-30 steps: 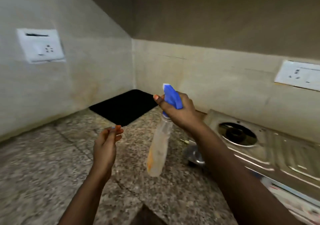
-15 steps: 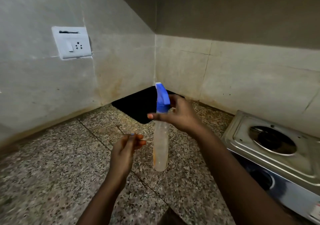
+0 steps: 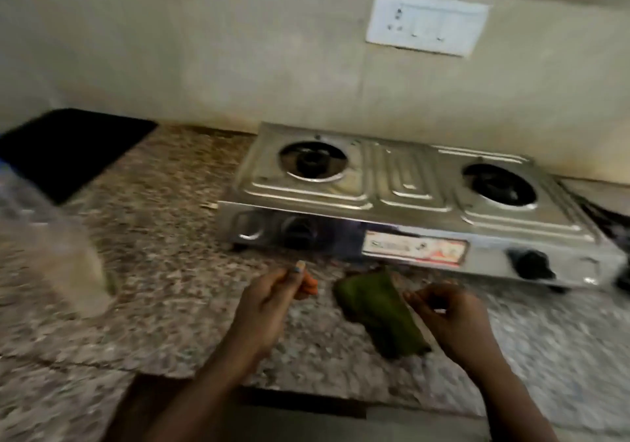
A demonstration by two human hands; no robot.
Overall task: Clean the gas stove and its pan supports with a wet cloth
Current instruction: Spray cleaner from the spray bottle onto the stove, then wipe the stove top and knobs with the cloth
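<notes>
The steel two-burner gas stove (image 3: 409,182) stands on the granite counter (image 3: 163,271) against the back wall, its two burner wells bare. No pan supports are in view. A folded green cloth (image 3: 375,315) lies on the counter in front of the stove. My left hand (image 3: 269,302) hovers just left of the cloth with loosely curled fingers and holds nothing. My right hand (image 3: 450,315) sits at the cloth's right edge, fingers loosely bent, also holding nothing.
A clear spray bottle (image 3: 58,257), blurred, stands on the counter at the far left. Behind it in the corner lies a black mat (image 3: 68,148). A white switch plate (image 3: 426,26) is on the wall above the stove. Something dark (image 3: 610,223) lies right of the stove.
My right hand has let go of the spray bottle, which now stands at the left. The view swung right to the stove, and both hands came down beside the green cloth.
</notes>
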